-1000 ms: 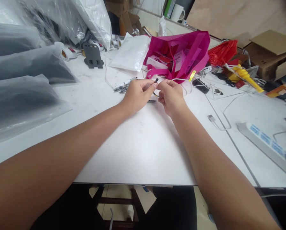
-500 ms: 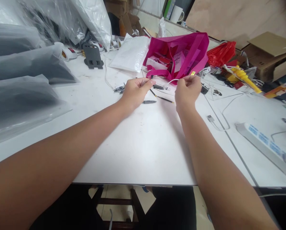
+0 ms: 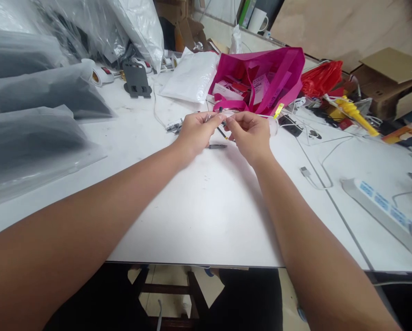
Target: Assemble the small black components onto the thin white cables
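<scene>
Back beside the left hand (image 3: 195, 134), which grips a slender, clear, black-tipped plastic piece (image 3: 220, 110), the right hand (image 3: 252, 137) curls, its hold indiscernible.

Left hand (image 3: 195, 134) beside right hand (image 3: 252, 138), pink bag (image 3: 291, 69) (open) behind

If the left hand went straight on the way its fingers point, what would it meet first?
The left hand would probably meet the right hand first: their fingertips nearly coincide in the picture, though depth is unclear and they may be touching.
</scene>
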A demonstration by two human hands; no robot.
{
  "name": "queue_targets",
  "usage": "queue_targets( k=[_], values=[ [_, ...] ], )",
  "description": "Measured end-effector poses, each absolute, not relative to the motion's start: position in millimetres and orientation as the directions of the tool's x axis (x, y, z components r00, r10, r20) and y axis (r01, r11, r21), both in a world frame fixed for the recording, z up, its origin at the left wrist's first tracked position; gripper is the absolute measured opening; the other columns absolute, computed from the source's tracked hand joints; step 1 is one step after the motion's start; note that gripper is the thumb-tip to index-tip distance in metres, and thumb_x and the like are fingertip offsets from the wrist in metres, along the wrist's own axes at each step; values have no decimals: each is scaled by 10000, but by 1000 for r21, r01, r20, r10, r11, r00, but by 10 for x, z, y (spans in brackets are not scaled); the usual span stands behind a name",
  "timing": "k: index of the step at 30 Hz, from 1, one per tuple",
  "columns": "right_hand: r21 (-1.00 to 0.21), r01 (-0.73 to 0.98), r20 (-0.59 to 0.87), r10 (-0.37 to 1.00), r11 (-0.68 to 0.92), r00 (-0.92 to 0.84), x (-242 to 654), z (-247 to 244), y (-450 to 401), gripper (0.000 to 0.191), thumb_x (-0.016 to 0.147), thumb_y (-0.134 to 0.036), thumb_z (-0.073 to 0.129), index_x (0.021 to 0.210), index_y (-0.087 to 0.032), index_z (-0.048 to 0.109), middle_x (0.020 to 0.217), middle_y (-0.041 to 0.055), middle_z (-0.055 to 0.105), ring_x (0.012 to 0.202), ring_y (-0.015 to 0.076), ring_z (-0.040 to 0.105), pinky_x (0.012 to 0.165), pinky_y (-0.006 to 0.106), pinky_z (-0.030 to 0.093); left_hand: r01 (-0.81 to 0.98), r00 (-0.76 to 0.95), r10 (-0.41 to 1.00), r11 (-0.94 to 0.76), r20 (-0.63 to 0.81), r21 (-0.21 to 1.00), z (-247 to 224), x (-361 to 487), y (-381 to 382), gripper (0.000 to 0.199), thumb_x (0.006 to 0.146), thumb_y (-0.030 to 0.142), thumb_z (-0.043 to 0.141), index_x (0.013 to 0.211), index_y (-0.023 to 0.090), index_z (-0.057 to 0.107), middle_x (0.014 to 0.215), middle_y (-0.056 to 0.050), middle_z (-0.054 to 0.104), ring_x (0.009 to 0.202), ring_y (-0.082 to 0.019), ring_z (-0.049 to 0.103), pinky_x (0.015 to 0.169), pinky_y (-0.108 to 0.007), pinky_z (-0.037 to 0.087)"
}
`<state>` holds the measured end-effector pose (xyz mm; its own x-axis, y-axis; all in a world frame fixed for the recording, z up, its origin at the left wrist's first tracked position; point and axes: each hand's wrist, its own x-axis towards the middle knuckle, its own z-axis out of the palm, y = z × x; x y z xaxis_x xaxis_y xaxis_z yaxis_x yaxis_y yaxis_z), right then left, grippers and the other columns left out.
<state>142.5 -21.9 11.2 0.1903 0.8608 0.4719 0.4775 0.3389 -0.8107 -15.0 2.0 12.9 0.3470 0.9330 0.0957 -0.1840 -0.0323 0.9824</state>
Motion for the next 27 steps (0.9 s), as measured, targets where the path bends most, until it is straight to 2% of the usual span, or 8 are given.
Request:
queue_targets(
  k=[6, 9, 13, 17, 22, 27],
  values=[
    [-753, 558, 522, 833, 349, 184, 1414, 78, -215, 284, 901, -452, 798, 789, -227, 666, 739, 0, 677, 658, 130, 611, 625, 292, 519, -173, 366, 928, -5, 69, 985, 169, -161, -8, 191, 990, 349, 655, 878, 198, 687, 567, 81, 260, 475, -64, 246, 461, -233, 212],
    [-771, 545, 507, 835, 329, 214, 1366, 98, -244, 261, 907, -405, 784, 764, -227, 656, 722, -5, 661, 658, 126, 595, 624, 284, 507, -178, 371, 925, -22, 88, 984, 156, -157, 4, 195, 982, 363, 671, 874, 203, 696, 555, 80, 254, 474, -70, 252, 458, -238, 213],
    [-872, 409, 390, 886, 268, 250, 1305, 164, -293, 264, 888, -406, 801, 767, -229, 648, 745, -4, 667, 658, 119, 596, 588, 256, 497, -180, 365, 923, -57, 120, 982, 118, -147, 31, 246, 969, 423, 701, 845, 210, 704, 541, 74, 264, 474, -80, 270, 461, -252, 225],
    [-953, 253, 244, 921, 170, 302, 1260, 222, -310, 317, 856, -412, 833, 743, -225, 603, 737, -6, 649, 603, 99, 562, 494, 227, 422, -181, 361, 918, -101, 162, 978, 93, -137, 40, 268, 965, 448, 716, 845, 208, 724, 526, 63, 318, 499, -93, 336, 487, -264, 275],
    [-990, 110, 122, 945, 93, 305, 1241, 232, -301, 339, 836, -413, 828, 710, -214, 585, 740, -10, 643, 555, 70, 507, 433, 203, 319, -164, 337, 908, -205, 250, 965, 100, -133, 21, 288, 966, 441, 727, 827, 189, 740, 532, 29, 443, 590, -125, 489, 565, -281, 382],
    [-997, 32, 80, 953, 74, 292, 1244, 214, -283, 371, 804, -402, 843, 678, -214, 548, 703, -17, 602, 538, 68, 489, 422, 206, 295, -152, 322, 900, -258, 294, 954, 121, -141, -4, 258, 958, 387, 741, 794, 189, 747, 558, 11, 499, 651, -142, 539, 603, -281, 409]
  ],
)
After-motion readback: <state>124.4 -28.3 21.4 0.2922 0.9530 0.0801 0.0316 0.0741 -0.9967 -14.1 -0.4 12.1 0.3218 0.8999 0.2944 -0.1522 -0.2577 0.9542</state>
